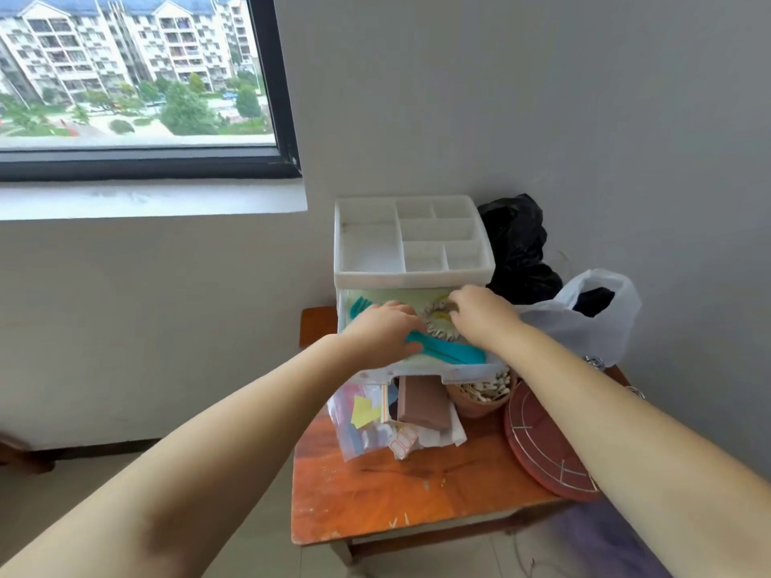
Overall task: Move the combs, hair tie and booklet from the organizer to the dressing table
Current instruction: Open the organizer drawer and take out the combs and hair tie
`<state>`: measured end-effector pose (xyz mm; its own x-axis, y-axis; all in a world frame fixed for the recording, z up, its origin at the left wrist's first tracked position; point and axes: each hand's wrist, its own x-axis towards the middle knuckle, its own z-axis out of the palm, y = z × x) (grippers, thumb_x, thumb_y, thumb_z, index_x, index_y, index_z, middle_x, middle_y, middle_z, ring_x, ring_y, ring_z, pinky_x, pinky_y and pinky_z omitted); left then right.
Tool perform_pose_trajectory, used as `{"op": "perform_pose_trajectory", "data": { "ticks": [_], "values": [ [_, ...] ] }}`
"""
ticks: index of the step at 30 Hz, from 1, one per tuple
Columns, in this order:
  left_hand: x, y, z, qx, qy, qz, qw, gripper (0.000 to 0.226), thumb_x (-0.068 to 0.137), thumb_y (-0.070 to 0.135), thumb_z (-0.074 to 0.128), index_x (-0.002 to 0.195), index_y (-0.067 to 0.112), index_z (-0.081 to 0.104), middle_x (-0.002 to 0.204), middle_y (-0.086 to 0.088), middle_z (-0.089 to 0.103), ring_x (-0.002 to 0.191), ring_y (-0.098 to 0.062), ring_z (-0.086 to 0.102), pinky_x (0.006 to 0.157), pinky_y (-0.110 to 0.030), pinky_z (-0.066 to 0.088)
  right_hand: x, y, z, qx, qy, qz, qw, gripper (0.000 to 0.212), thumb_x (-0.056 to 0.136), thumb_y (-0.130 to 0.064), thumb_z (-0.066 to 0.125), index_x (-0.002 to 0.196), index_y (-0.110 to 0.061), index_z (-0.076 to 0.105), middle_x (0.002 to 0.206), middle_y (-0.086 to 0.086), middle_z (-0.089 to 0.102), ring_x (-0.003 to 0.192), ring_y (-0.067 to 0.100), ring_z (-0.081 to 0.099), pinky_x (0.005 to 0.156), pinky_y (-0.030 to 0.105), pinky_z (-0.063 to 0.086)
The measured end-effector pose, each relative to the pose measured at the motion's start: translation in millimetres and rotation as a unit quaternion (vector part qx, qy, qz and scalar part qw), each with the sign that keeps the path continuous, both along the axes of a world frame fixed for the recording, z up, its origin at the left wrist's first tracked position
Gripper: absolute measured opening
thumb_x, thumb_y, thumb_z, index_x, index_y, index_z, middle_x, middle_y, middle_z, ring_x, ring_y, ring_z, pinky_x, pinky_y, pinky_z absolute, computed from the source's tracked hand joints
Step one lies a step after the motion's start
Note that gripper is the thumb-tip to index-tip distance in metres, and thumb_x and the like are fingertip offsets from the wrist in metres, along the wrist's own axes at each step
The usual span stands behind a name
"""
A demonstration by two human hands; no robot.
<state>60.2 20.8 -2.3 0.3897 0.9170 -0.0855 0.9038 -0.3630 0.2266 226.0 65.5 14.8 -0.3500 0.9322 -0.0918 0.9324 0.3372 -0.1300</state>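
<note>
Pick-up step. Both hands inside open organizer point(413, 244) drawer: left hand point(386, 331) closing on teal combs point(448, 352); right hand point(479, 312) pinching hair tie point(438, 327) at 2 o'clock of combs. Booklet point(388, 294) beneath. Next: lift clear, carry to worktop point(375, 502).

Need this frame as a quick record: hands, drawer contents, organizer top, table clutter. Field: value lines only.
left hand: in the open drawer, resting on the teal combs; grasp unclear
right hand: in the drawer, fingers at the hair tie; grasp unclear
booklet: pale green sheet lining the drawer floor, probably it
organizer: white, top compartments look empty, drawer pulled out
table: orange wood, holds zip bag, brown box, red plates
task state: nothing lifted out yet
</note>
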Motion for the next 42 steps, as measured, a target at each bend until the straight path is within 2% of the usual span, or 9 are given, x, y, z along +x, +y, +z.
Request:
{"op": "perform_pose_trajectory", "data": {
  "ticks": [4, 9, 17, 21, 26, 29, 32, 35, 42],
  "values": [
    [5.4, 20.8, -12.9, 0.018, 0.103, -0.060, 0.993, 0.048, 0.083, 0.042, 0.060, 0.125, 0.022, 0.051, 0.130, -0.005, 0.049, 0.120, -0.026, 0.043, 0.103, -0.043, 0.036, -18.6, 10.2, -8.5, 0.032, -0.140, 0.009, 0.990, 0.016, 0.090, -0.013, 0.053, 0.102, -0.011, 0.062, 0.100, 0.008, 0.062, 0.088, 0.029, 0.060, 0.059, 0.032, 0.039],
    [2.7, 30.5, -20.6, 0.114, 0.144, -0.126, 0.975, 0.039, 0.080, 0.037, 0.061, 0.115, 0.022, 0.057, 0.120, -0.006, 0.051, 0.111, -0.025, 0.042, 0.098, -0.042, 0.038, -23.7, 14.5, -16.6, 0.031, -0.174, -0.016, 0.984, 0.017, 0.087, -0.009, 0.056, 0.104, -0.011, 0.061, 0.105, 0.009, 0.062, 0.093, 0.028, 0.061, 0.061, 0.032, 0.038],
    [6.2, 23.6, -25.1, 0.157, 0.227, -0.186, 0.943, 0.031, 0.081, 0.018, 0.063, 0.111, 0.013, 0.058, 0.120, -0.007, 0.055, 0.107, -0.027, 0.048, 0.091, -0.040, 0.041, -26.1, 11.1, -31.8, 0.016, -0.191, -0.004, 0.982, 0.023, 0.088, -0.014, 0.054, 0.111, -0.012, 0.058, 0.112, 0.009, 0.060, 0.101, 0.027, 0.060, 0.063, 0.032, 0.038],
    [3.0, 19.9, -27.5, 0.166, 0.224, -0.196, 0.940, 0.028, 0.083, 0.021, 0.062, 0.110, 0.014, 0.059, 0.122, -0.007, 0.056, 0.108, -0.026, 0.048, 0.093, -0.040, 0.041, -18.5, 7.4, -40.4, 0.045, -0.119, 0.010, 0.992, 0.025, 0.089, -0.022, 0.053, 0.111, -0.009, 0.055, 0.112, 0.013, 0.059, 0.103, 0.031, 0.057, 0.064, 0.034, 0.039],
    [0.8, 16.3, -33.0, 0.165, 0.207, -0.191, 0.945, 0.039, 0.085, 0.035, 0.056, 0.115, 0.012, 0.055, 0.122, -0.008, 0.055, 0.111, -0.027, 0.046, 0.093, -0.040, 0.039, -11.2, 5.0, -35.3, 0.057, -0.007, 0.007, 0.998, 0.018, 0.088, -0.027, 0.051, 0.098, -0.012, 0.047, 0.098, 0.014, 0.066, 0.086, 0.034, 0.062, 0.057, 0.033, 0.036],
    [9.1, 15.7, -33.3, 0.179, 0.236, -0.180, 0.938, 0.034, 0.084, 0.027, 0.058, 0.115, 0.012, 0.055, 0.122, -0.008, 0.054, 0.111, -0.027, 0.045, 0.093, -0.040, 0.038, -10.4, 3.1, -31.6, 0.035, 0.005, -0.005, 0.999, 0.014, 0.089, -0.025, 0.049, 0.088, -0.016, 0.038, 0.093, 0.014, 0.065, 0.080, 0.034, 0.060, 0.056, 0.033, 0.036],
    [15.9, 17.7, -34.2, 0.173, 0.265, -0.156, 0.936, 0.039, 0.082, 0.022, 0.062, 0.119, 0.014, 0.055, 0.129, -0.008, 0.051, 0.117, -0.027, 0.042, 0.098, -0.043, 0.036, -9.9, 4.7, -28.3, 0.001, 0.046, -0.021, 0.999, 0.009, 0.089, -0.020, 0.044, 0.094, -0.013, 0.045, 0.093, 0.014, 0.064, 0.074, 0.029, 0.053, 0.055, 0.032, 0.037],
    [13.9, 18.9, -32.7, 0.179, 0.265, -0.147, 0.936, 0.039, 0.083, 0.021, 0.060, 0.120, 0.012, 0.052, 0.130, -0.010, 0.051, 0.118, -0.028, 0.043, 0.099, -0.044, 0.035, -4.1, 5.8, -20.9, -0.024, 0.109, -0.048, 0.993, 0.022, 0.088, -0.018, 0.044, 0.106, -0.012, 0.054, 0.093, 0.010, 0.064, 0.077, 0.026, 0.055, 0.060, 0.035, 0.045],
    [14.0, 14.7, -20.7, 0.181, 0.181, -0.119, 0.959, 0.023, 0.087, 0.019, 0.054, 0.110, 0.017, 0.058, 0.113, -0.004, 0.060, 0.108, -0.026, 0.048, 0.099, -0.041, 0.035, 15.5, 8.4, -8.8, -0.056, 0.243, -0.107, 0.963, 0.016, 0.085, -0.009, 0.050, 0.088, 0.001, 0.062, 0.091, 0.018, 0.069, 0.087, 0.032, 0.061, 0.074, 0.040, 0.048]
  ]
}}
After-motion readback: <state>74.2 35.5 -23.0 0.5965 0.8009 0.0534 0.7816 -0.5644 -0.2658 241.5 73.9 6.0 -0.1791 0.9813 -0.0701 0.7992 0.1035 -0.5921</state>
